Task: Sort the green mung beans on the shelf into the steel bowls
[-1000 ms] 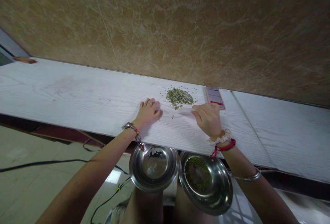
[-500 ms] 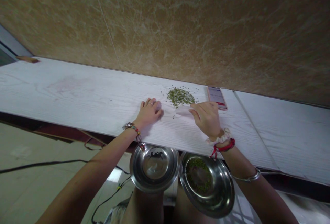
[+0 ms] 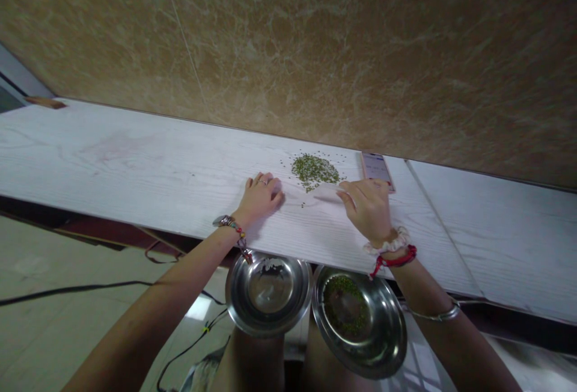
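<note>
A loose pile of small green beans [image 3: 314,169] lies spread on the white wood-grain tabletop [image 3: 180,157], a few strays around it. My right hand [image 3: 368,208] pinches a thin white card [image 3: 325,192] between thumb and fingers, its far end by the pile's near edge. Left of the pile, my left hand [image 3: 261,195] rests on the tabletop, fingers apart and slightly bent, holding nothing I can see. Below the table edge a steel bowl [image 3: 387,314] contains more green beans. Beside it, another steel bowl [image 3: 237,314] has small whitish bits near its far side.
A phone [image 3: 377,169] with its screen lit lies just beyond my right hand. A brown marbled wall [image 3: 288,49] rises along the back of the table. Black cables [image 3: 90,287] run below on the left, and a brown wooden piece [image 3: 45,102] sits at the far left end.
My right hand has shifted slightly right with the white card. My left hand stays in place on the tabletop, and the bean pile looks much the same.
</note>
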The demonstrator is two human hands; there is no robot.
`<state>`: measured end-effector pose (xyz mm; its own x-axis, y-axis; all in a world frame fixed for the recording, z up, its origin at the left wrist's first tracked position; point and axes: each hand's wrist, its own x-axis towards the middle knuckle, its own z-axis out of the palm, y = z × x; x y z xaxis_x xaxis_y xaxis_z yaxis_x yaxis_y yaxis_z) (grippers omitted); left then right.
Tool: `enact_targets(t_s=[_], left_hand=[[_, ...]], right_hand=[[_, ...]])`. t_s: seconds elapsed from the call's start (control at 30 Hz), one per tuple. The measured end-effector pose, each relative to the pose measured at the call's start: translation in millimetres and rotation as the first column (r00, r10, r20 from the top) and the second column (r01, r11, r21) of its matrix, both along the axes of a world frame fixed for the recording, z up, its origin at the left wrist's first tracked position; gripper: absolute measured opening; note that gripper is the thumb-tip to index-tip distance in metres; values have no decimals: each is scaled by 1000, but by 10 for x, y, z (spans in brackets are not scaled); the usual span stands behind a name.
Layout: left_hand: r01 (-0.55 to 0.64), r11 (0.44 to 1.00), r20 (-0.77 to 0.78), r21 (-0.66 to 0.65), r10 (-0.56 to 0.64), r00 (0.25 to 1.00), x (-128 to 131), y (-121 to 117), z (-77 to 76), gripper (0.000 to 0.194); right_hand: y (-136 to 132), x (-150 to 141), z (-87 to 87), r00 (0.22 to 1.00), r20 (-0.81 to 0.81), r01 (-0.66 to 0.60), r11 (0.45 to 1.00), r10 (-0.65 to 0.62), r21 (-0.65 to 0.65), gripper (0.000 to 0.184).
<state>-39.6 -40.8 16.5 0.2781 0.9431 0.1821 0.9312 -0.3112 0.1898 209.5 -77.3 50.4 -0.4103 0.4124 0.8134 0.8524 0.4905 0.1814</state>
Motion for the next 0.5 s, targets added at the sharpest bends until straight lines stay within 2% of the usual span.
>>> enact_targets(t_s=[0.2,0.33,0.5], left_hand=[[54,998,-43,-14,-55,998,-12,-12,-18,35],[73,997,-60,-24,-74,995,-20,-93,-16,37],[146,983,-87,-110,-156,984,-45,-245,67,41]], right_hand=[[33,-191,-9,992,34,-119,991,122,-63,12],[32,-135,-4,975,46,-210,970,217,-122,9],[-30,-37,32,954,-8,-300,947,301,-111,9]])
